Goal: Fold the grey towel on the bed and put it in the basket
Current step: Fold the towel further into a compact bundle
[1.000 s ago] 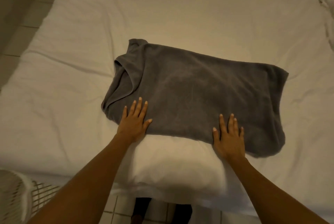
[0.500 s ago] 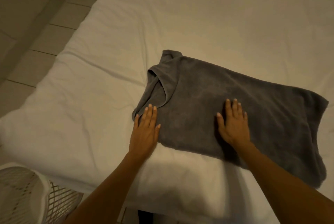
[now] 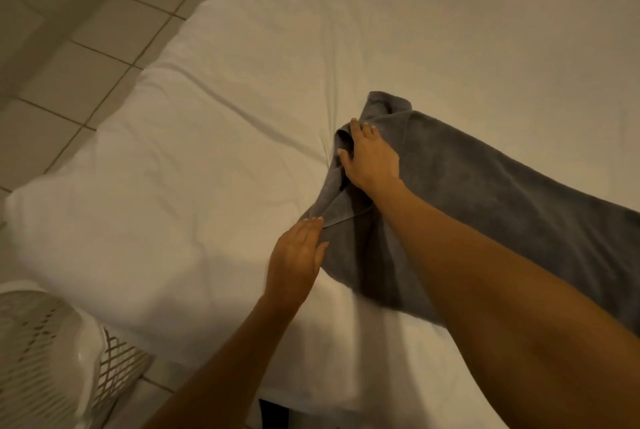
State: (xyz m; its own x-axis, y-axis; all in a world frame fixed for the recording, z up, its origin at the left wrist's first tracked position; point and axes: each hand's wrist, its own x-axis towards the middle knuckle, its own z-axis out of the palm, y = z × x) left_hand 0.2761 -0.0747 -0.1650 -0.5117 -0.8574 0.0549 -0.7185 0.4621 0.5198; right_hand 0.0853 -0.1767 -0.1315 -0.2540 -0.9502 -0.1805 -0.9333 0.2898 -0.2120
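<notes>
1. The grey towel (image 3: pixel 502 207) is lying across the white bed (image 3: pixel 214 158), running from the middle of the mattress off toward the right edge of view, with its left end bunched and partly turned over.
2. The right hand (image 3: pixel 370 158) is reaching across to that rumpled left end, fingers curling into the folds and gripping the cloth near the far corner.
3. The left hand (image 3: pixel 298 262) is resting at the near left corner of the towel, fingers fairly straight and together, their tips touching a thin hem edge; whether it is actually pinching that edge I cannot tell.
4. The white lattice basket (image 3: pixel 52 359) is standing on the tiled floor (image 3: pixel 69 47) just beside the bed's near left corner, well apart from the towel.
</notes>
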